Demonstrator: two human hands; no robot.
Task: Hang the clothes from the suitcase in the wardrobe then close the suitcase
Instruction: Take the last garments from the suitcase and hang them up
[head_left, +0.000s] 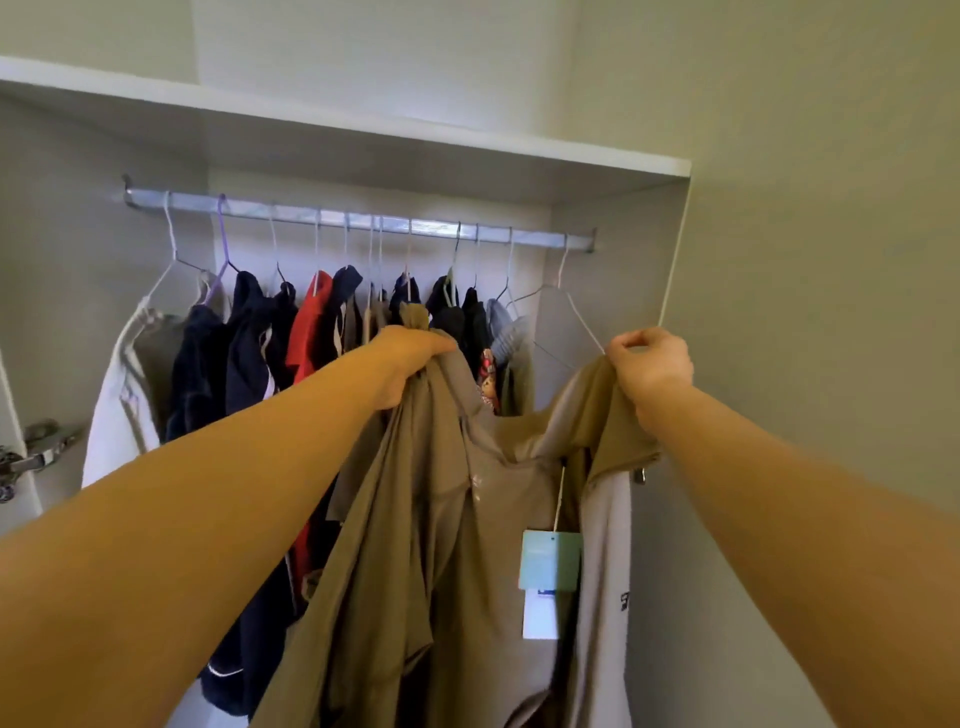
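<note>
At the wardrobe (675, 218), seen from the head camera, a tan garment (441, 519) is held up in front of the hanging clothes. Its top edge is stretched sideways between two raised hands. Its long axis runs straight down, and the body falls past the bottom of the frame. The left hand (410, 358) has its fingers curled tight round a bunched fistful of the cloth at the upper left. The right hand (649, 364) has its fingers folded in and pinches the other shoulder of the garment. A pale green hang tag (550, 561) dangles on a string from the neck area, facing the camera.

A bare wire hanger (566, 312) hangs at the right end of the rail (358, 221). Its lower arm reaches down to the right hand, but I cannot tell whether the fingers grip it. Around that hanger lies the only free stretch of rail, between the last clothes and the wardrobe's right side panel. The rest of the rail is packed with a white garment (119, 395), navy clothes (249, 338) and a red top (311, 322).

A white shelf (363, 135) runs just above the rail. A metal door hinge (36, 452) shows at the far left, and a plain pale wall (831, 260) fills the right
</note>
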